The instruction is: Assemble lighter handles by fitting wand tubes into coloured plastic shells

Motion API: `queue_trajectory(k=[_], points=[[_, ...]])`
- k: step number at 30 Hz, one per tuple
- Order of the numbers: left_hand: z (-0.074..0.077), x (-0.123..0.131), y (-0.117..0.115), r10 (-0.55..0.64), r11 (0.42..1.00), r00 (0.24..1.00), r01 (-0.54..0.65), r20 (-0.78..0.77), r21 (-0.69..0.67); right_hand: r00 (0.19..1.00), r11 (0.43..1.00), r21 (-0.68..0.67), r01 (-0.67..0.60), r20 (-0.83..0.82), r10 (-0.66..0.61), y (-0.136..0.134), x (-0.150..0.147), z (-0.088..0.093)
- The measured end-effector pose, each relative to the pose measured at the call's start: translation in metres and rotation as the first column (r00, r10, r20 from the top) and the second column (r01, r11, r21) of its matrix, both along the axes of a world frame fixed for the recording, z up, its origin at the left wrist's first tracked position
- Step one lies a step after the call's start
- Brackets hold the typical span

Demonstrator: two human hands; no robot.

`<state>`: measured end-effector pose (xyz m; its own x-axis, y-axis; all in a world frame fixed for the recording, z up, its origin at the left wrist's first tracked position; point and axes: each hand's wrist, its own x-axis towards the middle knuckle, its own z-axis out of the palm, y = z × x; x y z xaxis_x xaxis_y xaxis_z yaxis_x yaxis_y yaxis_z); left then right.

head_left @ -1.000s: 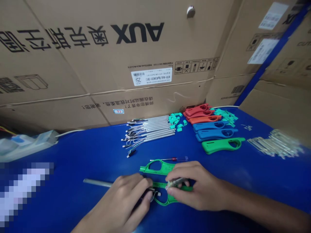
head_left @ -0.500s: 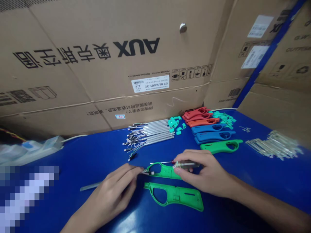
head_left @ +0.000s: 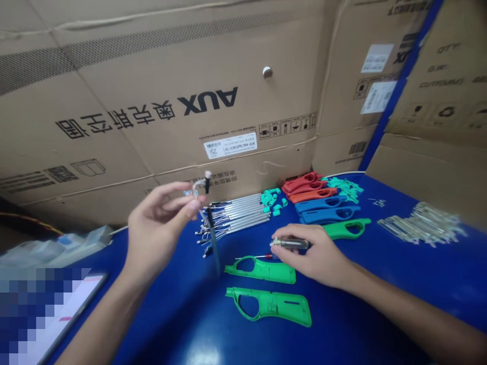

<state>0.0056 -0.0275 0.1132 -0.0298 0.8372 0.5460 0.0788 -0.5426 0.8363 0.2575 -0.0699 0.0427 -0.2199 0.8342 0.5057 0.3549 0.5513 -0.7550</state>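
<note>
My left hand (head_left: 155,223) is raised above the blue table, its fingers pinching the wires of a metal rod (head_left: 214,243) that hangs down. A black part and a white tip stand up beside the fingertips. My right hand (head_left: 312,253) holds a clear, narrow lighter tank (head_left: 292,244) between thumb and fingers. Below and left of it lie two green handle shells (head_left: 281,271) (head_left: 292,307), the lower one with its inside up. A thin screwdriver (head_left: 262,257) with a red end rests beside the upper shell, partly behind my right hand.
Wired metal rods (head_left: 247,210), teal caps (head_left: 271,197), red handles (head_left: 304,183), blue handles (head_left: 327,210), a green handle (head_left: 350,228), small teal pieces (head_left: 344,187) and clear tanks (head_left: 422,223) line the back. Cardboard (head_left: 152,142) walls the table; a power strip (head_left: 83,246) is left.
My left hand has risen from beside the green shells, lifting the rod by its wires so that it hangs. My right hand still holds the clear tank. The view has shifted.
</note>
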Motion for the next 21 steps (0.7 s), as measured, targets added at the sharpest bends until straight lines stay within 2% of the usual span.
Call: queue_trajectory(k=[2, 4, 7, 9, 14, 21], points=[[0.001, 0.01, 0.011, -0.041, 0.998, 0.982, 0.049, 0.185, -0.035, 1.0, 1.0, -0.008, 0.029, 0.004, -0.029, 0.003, 0.002, 0.0], [-0.006, 0.016, 0.019, -0.041, 0.994, 0.956, 0.069, 0.289, -0.09, 0.999, 0.999, -0.02, 0.05, 0.014, -0.05, 0.005, 0.004, 0.0], [-0.018, 0.017, 0.025, -0.023, 0.987, 0.945, 0.073, 0.327, -0.142, 0.998, 0.998, -0.047, 0.044, 0.047, -0.042, 0.006, 0.006, -0.001], [-0.019, 0.014, 0.026, -0.024, 0.986, 0.943, 0.076, 0.333, -0.147, 0.997, 0.997, -0.071, 0.02, 0.074, -0.015, 0.006, 0.006, -0.002], [0.0, 0.013, 0.022, -0.035, 0.994, 0.94, 0.068, 0.341, -0.085, 0.992, 0.996, -0.084, -0.038, 0.115, 0.047, 0.002, 0.003, -0.003], [0.019, 0.04, 0.022, -0.092, 0.993, 0.903, 0.114, 0.419, -0.027, 0.994, 0.997, -0.07, -0.037, 0.102, 0.044, 0.001, 0.001, -0.003]])
